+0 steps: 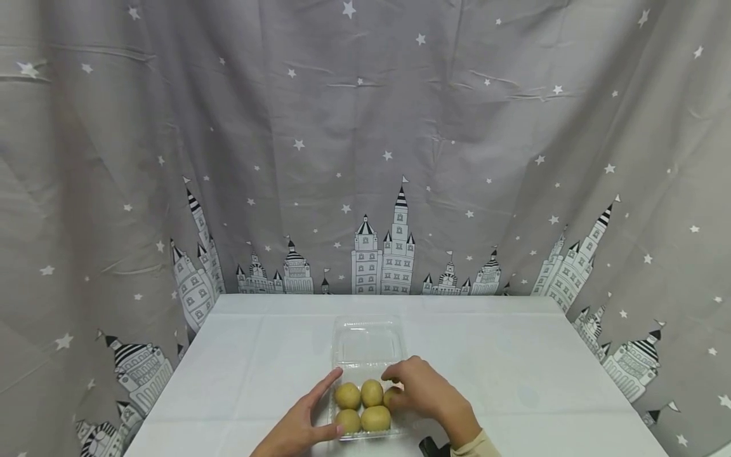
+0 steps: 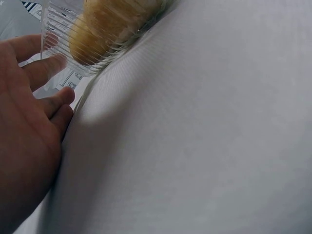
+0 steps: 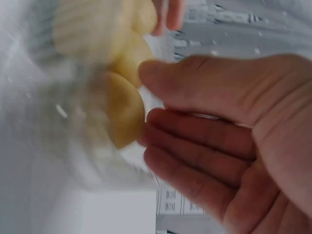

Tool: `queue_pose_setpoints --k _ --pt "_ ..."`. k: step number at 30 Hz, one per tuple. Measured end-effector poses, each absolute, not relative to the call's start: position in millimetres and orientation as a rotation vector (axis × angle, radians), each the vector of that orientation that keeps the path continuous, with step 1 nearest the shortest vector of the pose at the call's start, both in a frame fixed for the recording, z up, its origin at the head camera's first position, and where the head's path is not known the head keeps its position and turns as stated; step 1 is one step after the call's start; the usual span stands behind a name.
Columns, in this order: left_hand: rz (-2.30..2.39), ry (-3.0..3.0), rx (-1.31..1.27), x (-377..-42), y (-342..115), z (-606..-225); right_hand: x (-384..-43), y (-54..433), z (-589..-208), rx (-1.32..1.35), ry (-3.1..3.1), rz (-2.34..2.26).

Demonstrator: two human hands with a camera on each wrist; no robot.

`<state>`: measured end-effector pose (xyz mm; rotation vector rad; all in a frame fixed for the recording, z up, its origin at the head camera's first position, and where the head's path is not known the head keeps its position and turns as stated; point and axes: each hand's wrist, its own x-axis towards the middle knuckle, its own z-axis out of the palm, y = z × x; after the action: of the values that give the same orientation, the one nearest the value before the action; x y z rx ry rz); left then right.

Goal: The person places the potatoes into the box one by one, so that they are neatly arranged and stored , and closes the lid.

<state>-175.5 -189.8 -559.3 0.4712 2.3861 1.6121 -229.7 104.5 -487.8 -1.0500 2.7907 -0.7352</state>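
An open clear plastic clamshell container [image 1: 365, 434] stands on the white table with several small yellow potatoes [image 1: 375, 419] in it. My right hand [image 1: 425, 390] reaches over its right side and holds a potato [image 3: 127, 109] at the back right between thumb and fingers. In the head view that potato is partly hidden by the hand. My left hand [image 1: 299, 422] lies along the container's left side, thumb near the front left corner and index finger stretched toward the hinge. From the left wrist, its spread fingers [image 2: 46, 70] touch the ribbed clear wall.
The container's clear lid [image 1: 368, 343] lies folded back behind the potatoes. A white cloth covers the table [image 1: 502, 355]. Behind it hangs a grey curtain [image 1: 365, 127] printed with stars and castles. A small black object [image 1: 432, 447] shows beside my right wrist.
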Motion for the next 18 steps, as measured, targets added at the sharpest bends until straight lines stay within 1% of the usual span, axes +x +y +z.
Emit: queue_pose_setpoints --k 5,14,18 --pt "1.589 2.397 0.465 -177.6 -190.0 -559.5 -235.7 123.1 -480.4 -0.990 2.825 -0.837" --pt "1.696 2.367 0.438 -182.3 -191.8 -564.1 -249.8 150.4 -492.3 -0.644 2.995 -1.046" --pt "1.795 2.308 0.451 -186.1 -193.4 -561.8 -254.6 155.9 -499.0 -0.539 2.982 -1.193"
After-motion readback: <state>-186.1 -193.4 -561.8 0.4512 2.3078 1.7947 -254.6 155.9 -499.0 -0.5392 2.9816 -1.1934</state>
